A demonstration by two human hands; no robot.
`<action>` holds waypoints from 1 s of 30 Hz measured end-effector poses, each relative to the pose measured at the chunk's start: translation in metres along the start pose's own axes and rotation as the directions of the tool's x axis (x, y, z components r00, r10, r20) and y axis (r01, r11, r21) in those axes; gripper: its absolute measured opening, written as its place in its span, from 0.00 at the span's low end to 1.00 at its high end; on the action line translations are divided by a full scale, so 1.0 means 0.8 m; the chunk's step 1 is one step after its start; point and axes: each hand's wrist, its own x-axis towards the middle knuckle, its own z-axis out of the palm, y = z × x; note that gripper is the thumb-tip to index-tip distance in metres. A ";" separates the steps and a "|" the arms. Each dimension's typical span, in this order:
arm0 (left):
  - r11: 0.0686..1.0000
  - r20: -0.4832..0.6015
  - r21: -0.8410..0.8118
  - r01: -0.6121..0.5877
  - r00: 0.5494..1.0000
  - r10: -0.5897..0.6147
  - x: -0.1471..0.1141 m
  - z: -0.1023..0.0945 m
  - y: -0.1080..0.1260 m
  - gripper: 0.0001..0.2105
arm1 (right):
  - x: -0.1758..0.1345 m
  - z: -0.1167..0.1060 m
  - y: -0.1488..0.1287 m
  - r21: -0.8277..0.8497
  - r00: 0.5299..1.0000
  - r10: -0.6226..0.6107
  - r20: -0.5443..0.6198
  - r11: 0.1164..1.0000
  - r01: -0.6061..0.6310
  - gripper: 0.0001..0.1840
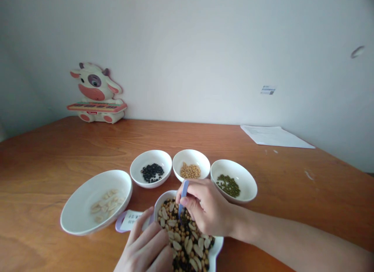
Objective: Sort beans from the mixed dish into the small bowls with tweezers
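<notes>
A white bowl with a purple handle [220, 244] sits at the near edge, filled with mixed peanuts, yellow soybeans and darker beans. My right hand [212, 209] is closed around blue-purple plastic tweezers [184, 192], their tips down among the beans. Fingers curled over the near left rim, my left hand [149, 244] grips this bowl, its index finger by the labelled handle [119, 223]. Around it stand four smaller white dishes: one with peanuts [106, 205], one with black beans [152, 173], one with soybeans [190, 171] and one with green mung beans [228, 186].
A cow-shaped toy keyboard [96, 94] stands at the back left against the wall. White papers [274, 136] lie at the back right of the brown wooden table [175, 133]. A small sticker [268, 90] is on the wall.
</notes>
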 end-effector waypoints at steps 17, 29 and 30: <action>1.000 0.003 0.004 0.004 1.000 -0.004 0.000 0.001 -0.002 0.18 | -0.003 -0.001 0.005 -0.017 0.999 -0.035 0.021 0.999 0.035 0.09; 0.999 0.023 0.035 -0.003 1.000 0.002 -0.002 0.002 -0.002 0.17 | -0.001 -0.001 0.002 -0.031 0.995 -0.051 0.083 0.998 0.053 0.08; 0.999 0.024 0.033 -0.005 1.000 0.004 -0.003 0.002 -0.003 0.17 | -0.001 -0.001 0.002 -0.032 0.995 -0.056 0.083 0.998 0.059 0.08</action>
